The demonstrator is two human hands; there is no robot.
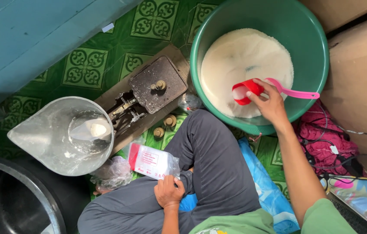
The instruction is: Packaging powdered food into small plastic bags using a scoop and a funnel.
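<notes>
1. The right hand reaches over the rim of a green plastic basin and closes around a red scoop, fingers wrapped over the cup end where it meets its pink handle.
2. The scoop sits low in the basin, its mouth turned towards the left of the view and holding some of the white granular stuff that is heaped across the basin's bottom.
3. The pink handle sticks out past the hand towards the basin's right wall.
4. The left hand rests on the person's grey-trousered leg, curled around the edge of a clear plastic packet that has a red strip and a white label; the packet lies just beside the knee, above the hand in the view.
5. A balance scale stands on a wooden board on the green patterned floor tiles, between the basin and a wide metal scale pan.
6. The dark flat platform of the scale carries one small brass weight; more brass weights lie on the floor near the knee.
7. The metal pan holds a clear bag with a little white matter in it.
8. A crumpled clear bag lies beside the packet, and a blue cloth is spread under the leg.
9. Cardboard boxes stand to the right of the basin, touching or nearly touching its rim, with a magenta cloth below them.
</notes>
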